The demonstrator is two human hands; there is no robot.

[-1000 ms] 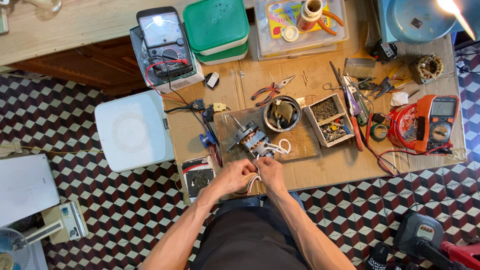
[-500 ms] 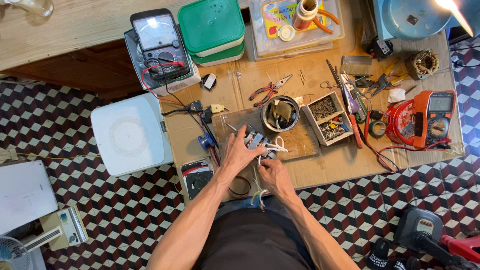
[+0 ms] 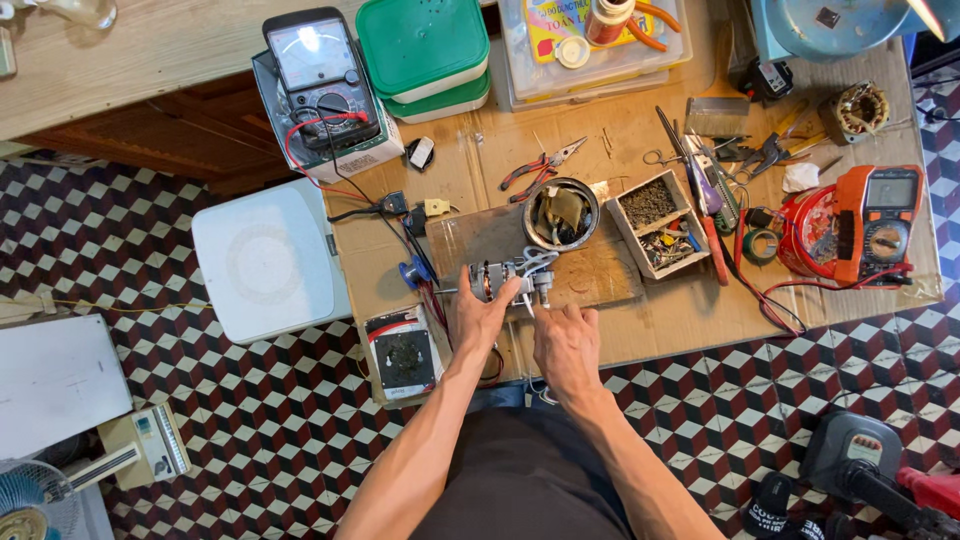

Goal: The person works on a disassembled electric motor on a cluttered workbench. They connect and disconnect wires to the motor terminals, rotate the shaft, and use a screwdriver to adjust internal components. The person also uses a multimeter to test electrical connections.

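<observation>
Fingertips of both hands, left and right, cover part of the small motor, grip unclear; blue fan cut off at bottom-left corner; contents of the round tin too small to identify.

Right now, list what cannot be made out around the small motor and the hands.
- Head view: left hand covers the near side of the small motor; its grip is unclear.
- Right hand hides whatever its fingertips touch.
- White wires are too small to trace.
- Round tin: contents too dark to identify.
</observation>
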